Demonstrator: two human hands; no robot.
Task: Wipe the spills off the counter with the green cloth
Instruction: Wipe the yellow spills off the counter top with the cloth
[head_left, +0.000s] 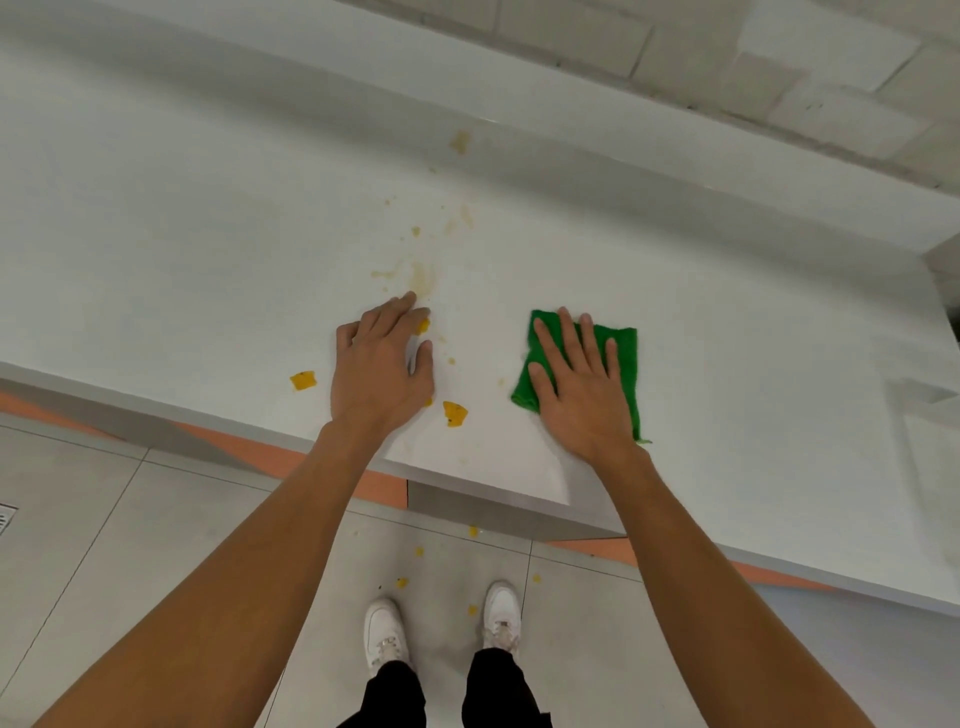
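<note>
A green cloth (625, 364), folded to a rough square, is pressed flat to the white counter (208, 260) near its front edge. The right hand (576, 387) is laid on it with fingers straight and spread, gripping nothing. Much of the cloth is covered by that hand; only its right side, its far edge and a near-left corner are seen.

Left of the cloth, and apart from it, the left hand (379, 364) is rested on the counter with fingers loosely bent and nothing seen in its grasp. A yellow scrap (424, 326) is half hidden under its fingertips, and another bit is barely seen at the heel of the hand. Two larger yellow pieces (303, 380) (455, 413) are left in plain sight, one beyond that hand and one between it and the cloth. Pale brownish smears (423, 278) are spread farther back and left of the cloth; their outlines are faint.

Below the cloth, yellow crumbs (418, 552) are scattered on the tiled floor (156, 519) by white shoes (383, 631). A floor drain (6, 517) is cut off at the frame's left edge.
</note>
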